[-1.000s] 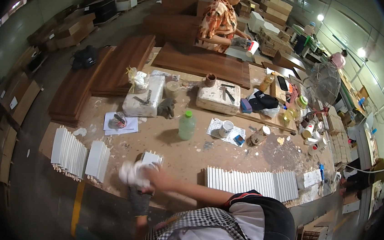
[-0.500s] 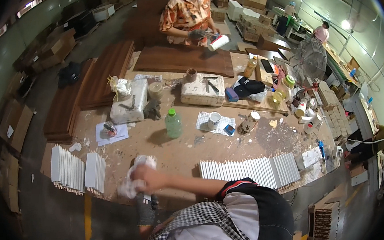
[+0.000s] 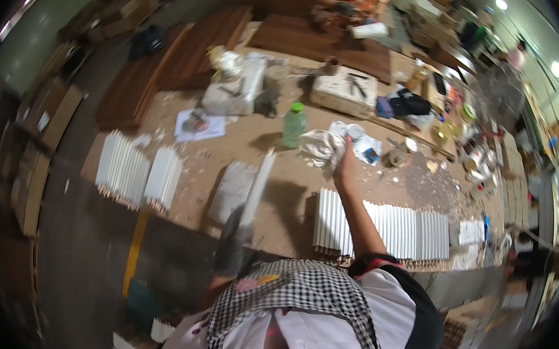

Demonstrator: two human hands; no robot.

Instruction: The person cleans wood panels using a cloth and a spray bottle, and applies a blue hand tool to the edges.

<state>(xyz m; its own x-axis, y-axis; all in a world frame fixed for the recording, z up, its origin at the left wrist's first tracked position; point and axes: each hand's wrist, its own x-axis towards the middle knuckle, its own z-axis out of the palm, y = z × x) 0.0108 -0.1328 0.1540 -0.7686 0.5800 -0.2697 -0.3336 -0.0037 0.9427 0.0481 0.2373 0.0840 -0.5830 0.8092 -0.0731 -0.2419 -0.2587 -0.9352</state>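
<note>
Lamps (image 3: 558,69): glare seen right of right hand (image 3: 343,163).
Tabletop (image 3: 287,205): shadowed left of it.
Left hand (image 3: 233,233): smeared by motion.
Wall (image 3: 38,47): bowed, edge-blackened.

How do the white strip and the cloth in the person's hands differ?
Shape: the strip is long, narrow and straight, while the cloth is bunched and creased.
Hold: the strip is in the gloved left hand, blurred here; the cloth is in the bare right hand.
Place: the cloth is out near the cup, while the strip's lower end is closer to the person's body.
Both are whitish.
</note>
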